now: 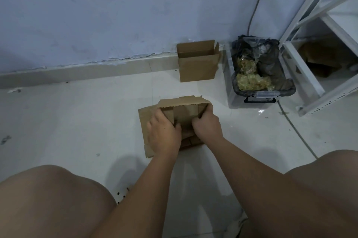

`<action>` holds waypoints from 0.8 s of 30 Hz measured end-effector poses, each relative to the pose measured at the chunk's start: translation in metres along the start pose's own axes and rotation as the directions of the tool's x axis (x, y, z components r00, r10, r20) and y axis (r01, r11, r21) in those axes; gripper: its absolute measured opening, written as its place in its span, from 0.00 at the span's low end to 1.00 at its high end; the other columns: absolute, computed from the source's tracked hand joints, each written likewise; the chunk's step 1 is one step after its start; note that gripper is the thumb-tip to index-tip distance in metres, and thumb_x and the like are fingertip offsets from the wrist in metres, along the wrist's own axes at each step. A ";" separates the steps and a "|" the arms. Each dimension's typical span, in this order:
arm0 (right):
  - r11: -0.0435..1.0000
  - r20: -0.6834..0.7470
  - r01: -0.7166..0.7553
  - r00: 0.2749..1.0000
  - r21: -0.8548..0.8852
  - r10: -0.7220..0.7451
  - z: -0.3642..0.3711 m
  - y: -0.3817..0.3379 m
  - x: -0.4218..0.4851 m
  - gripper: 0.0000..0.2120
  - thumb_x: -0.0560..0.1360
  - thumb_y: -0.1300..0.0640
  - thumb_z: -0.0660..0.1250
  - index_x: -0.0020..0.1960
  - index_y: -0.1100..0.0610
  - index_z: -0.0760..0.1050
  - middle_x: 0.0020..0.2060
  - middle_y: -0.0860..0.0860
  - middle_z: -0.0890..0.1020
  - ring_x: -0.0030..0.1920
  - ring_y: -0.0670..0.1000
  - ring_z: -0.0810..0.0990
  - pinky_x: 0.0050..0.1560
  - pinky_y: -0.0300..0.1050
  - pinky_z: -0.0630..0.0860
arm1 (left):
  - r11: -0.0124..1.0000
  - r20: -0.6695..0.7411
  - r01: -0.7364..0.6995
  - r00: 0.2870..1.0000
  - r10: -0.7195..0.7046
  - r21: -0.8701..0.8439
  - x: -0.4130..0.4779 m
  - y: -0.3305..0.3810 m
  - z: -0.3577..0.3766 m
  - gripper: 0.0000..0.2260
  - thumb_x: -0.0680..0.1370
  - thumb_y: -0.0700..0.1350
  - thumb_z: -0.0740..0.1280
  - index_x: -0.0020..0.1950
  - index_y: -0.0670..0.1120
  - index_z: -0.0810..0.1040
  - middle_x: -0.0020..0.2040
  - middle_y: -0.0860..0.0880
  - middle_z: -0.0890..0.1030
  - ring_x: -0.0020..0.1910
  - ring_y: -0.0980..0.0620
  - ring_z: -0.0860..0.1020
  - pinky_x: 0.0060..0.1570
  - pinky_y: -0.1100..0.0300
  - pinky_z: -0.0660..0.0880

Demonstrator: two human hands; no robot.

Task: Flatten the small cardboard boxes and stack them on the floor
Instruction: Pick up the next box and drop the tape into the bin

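A small brown cardboard box point(186, 111) lies open on the white floor tiles just in front of my knees, its flaps spread out to the left and far side. My left hand point(163, 135) grips the box's left inner wall, fingers curled over the edge. My right hand point(208, 123) grips the right wall, thumb inside the box. A second small cardboard box point(197, 67) stands upright and open against the wall, beyond the first one. Part of the near box is hidden under my hands.
A clear plastic bin point(259, 94) lined with a black bag and holding yellowish wrappers stands to the right. A white metal shelf frame point(310, 75) rises at the far right, and a cable point(296, 131) runs across the floor. My bare knees fill the bottom corners.
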State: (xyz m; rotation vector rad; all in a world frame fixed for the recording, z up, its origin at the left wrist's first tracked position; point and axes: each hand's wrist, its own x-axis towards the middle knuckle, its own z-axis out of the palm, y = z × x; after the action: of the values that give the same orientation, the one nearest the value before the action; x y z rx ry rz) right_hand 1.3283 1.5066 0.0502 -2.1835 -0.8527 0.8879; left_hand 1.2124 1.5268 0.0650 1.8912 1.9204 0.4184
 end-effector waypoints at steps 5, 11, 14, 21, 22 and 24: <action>0.995 -0.030 0.079 0.996 -0.054 -0.081 0.013 0.008 -0.011 0.23 0.75 0.63 0.56 0.69 0.53 0.60 0.48 0.54 0.78 0.48 0.59 0.78 0.47 0.54 0.76 | 0.933 0.100 0.282 0.959 -0.266 -0.225 0.018 -0.009 0.002 0.27 0.74 0.48 0.67 0.70 0.45 0.64 0.47 0.48 0.79 0.40 0.48 0.74 0.35 0.59 0.68; 0.975 -0.054 0.221 0.974 -0.012 -0.221 0.014 0.014 -0.005 0.30 0.77 0.65 0.55 0.76 0.50 0.53 0.56 0.54 0.78 0.53 0.57 0.78 0.53 0.54 0.76 | 0.747 0.221 0.426 0.904 -0.365 -0.510 0.025 -0.019 0.021 0.10 0.76 0.37 0.58 0.55 0.42 0.74 0.38 0.48 0.74 0.34 0.54 0.70 0.29 0.62 0.63; 0.979 -0.055 0.197 0.979 0.053 -0.194 0.010 0.019 0.002 0.30 0.78 0.66 0.55 0.76 0.48 0.54 0.59 0.54 0.78 0.55 0.57 0.77 0.55 0.51 0.74 | 0.577 0.313 0.474 0.879 -0.360 -0.665 0.029 -0.019 0.021 0.14 0.78 0.37 0.56 0.59 0.46 0.76 0.42 0.51 0.77 0.38 0.54 0.73 0.33 0.64 0.68; 0.949 -0.019 0.009 1.000 0.316 -0.003 0.007 0.020 0.017 0.26 0.79 0.66 0.52 0.73 0.47 0.65 0.67 0.48 0.74 0.67 0.54 0.71 0.70 0.54 0.68 | 0.308 0.478 0.576 0.810 -0.340 -0.757 0.032 -0.020 0.018 0.16 0.81 0.44 0.59 0.66 0.57 0.74 0.64 0.52 0.74 0.59 0.49 0.71 0.59 0.51 0.71; 0.960 -0.014 0.025 1.000 0.280 -0.022 0.006 0.020 0.018 0.26 0.79 0.66 0.53 0.74 0.47 0.65 0.68 0.48 0.73 0.67 0.54 0.70 0.70 0.54 0.67 | 0.267 0.494 0.593 0.793 -0.358 -0.759 0.032 -0.020 0.017 0.16 0.80 0.45 0.60 0.66 0.57 0.74 0.64 0.51 0.74 0.61 0.48 0.71 0.60 0.50 0.71; 0.960 -0.014 0.045 0.999 0.276 -0.043 0.006 0.018 0.020 0.25 0.80 0.66 0.53 0.74 0.47 0.65 0.68 0.48 0.73 0.68 0.52 0.70 0.70 0.50 0.67 | 0.237 0.513 0.600 0.788 -0.340 -0.764 0.032 -0.022 0.017 0.16 0.80 0.45 0.61 0.67 0.56 0.73 0.64 0.51 0.75 0.63 0.47 0.70 0.62 0.48 0.71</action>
State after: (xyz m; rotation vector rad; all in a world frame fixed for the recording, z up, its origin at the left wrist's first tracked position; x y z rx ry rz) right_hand 1.3411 1.5127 0.0268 -1.9172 -0.7232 0.9172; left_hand 1.2012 1.5565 0.0372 0.5139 1.4408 0.7797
